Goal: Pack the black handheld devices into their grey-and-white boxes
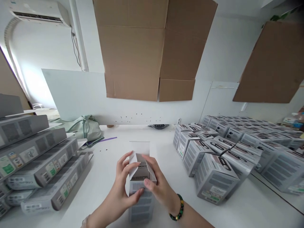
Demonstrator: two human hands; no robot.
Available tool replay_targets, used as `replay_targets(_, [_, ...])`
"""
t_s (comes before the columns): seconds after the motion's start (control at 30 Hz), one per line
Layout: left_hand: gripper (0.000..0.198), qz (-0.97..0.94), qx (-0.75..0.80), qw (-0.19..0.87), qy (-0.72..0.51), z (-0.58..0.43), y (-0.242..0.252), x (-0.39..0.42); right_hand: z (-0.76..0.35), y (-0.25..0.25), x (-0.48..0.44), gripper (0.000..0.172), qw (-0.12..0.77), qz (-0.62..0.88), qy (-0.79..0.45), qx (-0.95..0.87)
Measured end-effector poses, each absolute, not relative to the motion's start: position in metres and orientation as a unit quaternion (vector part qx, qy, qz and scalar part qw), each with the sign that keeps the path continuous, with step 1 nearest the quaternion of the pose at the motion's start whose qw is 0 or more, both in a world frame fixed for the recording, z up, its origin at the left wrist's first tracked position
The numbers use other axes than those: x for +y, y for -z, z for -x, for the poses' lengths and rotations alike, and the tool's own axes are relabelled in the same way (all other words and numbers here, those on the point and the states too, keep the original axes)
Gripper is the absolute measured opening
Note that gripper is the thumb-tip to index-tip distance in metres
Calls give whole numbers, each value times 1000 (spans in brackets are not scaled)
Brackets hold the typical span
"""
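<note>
A grey printed cardboard box [141, 207] stands upright in front of me with its top flaps raised. Part of a dark item with light lettering shows through its opening. My left hand [122, 186] curves around the left side, fingertips at the left flap and thumb on the front face. From the other side my right hand [160, 182] holds the right flap and front edge between fingers and thumb. A beaded bracelet [178, 207] circles the right wrist.
Unfilled-looking grey cartons [45, 163] lie stacked on the left. Rows of closed boxes [216, 177] cover the right side of the white table [95, 193]. Toward the back are a pale green bag [89, 128], a purple strip [108, 139] and a dark packet [158, 126].
</note>
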State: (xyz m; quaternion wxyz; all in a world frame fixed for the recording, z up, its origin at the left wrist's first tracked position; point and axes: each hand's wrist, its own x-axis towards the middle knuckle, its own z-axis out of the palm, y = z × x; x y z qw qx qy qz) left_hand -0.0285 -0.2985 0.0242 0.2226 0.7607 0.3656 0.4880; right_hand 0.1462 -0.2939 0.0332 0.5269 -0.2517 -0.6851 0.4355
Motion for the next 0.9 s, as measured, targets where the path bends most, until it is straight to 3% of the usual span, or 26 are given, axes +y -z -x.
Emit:
replay_targets(0.13, [53,-738,347,237,-528,30,-25,-296,-151,-34,-291,30,554,243,-444,-661])
replay_targets(0.3, [59,-647,371,271,-609,27,-14,-282,-151,-21,-277,25,634,240,-532,-508])
replay_targets(0.43, [49,-556,417,358,-623,22,-9,-274,-135,-2,-275,26,630,220,-609,-428])
replay_targets(0.57, [54,-496,462,411,-610,21,-12,-272,-125,7,-279,29,622,234,-623,-412])
replay_targets(0.9, [50,-504,457,395,-617,22,-9,-273,-129,7,-275,37,609,262,-615,-426])
